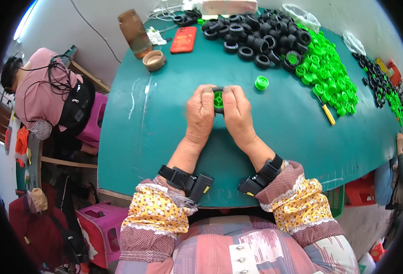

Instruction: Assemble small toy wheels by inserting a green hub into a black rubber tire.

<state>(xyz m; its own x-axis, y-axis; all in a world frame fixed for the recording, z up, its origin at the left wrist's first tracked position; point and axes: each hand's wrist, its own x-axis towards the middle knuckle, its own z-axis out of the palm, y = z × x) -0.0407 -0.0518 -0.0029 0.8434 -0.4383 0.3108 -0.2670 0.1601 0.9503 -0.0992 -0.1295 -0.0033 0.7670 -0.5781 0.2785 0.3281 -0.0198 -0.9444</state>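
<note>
Both hands are meeting over the green tabletop (pixel 165 137): the left hand (pixel 200 113) and right hand (pixel 237 112) are gripping a small black rubber tyre with a green plastic hub (pixel 218 99) between them. A loose green plastic hub (pixel 261 82) is lying just beyond, with a heap of black rubber tyres (pixel 256 32), a pile of green hubs (pixel 329 73) and a yellow-handled tool (pixel 328 113) farther off. Nothing is blocking the hands.

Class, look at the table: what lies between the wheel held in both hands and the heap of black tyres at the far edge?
In the head view, only bare green tabletop lies between the held wheel and the black tyres; a lone green hub sits off right.
</note>
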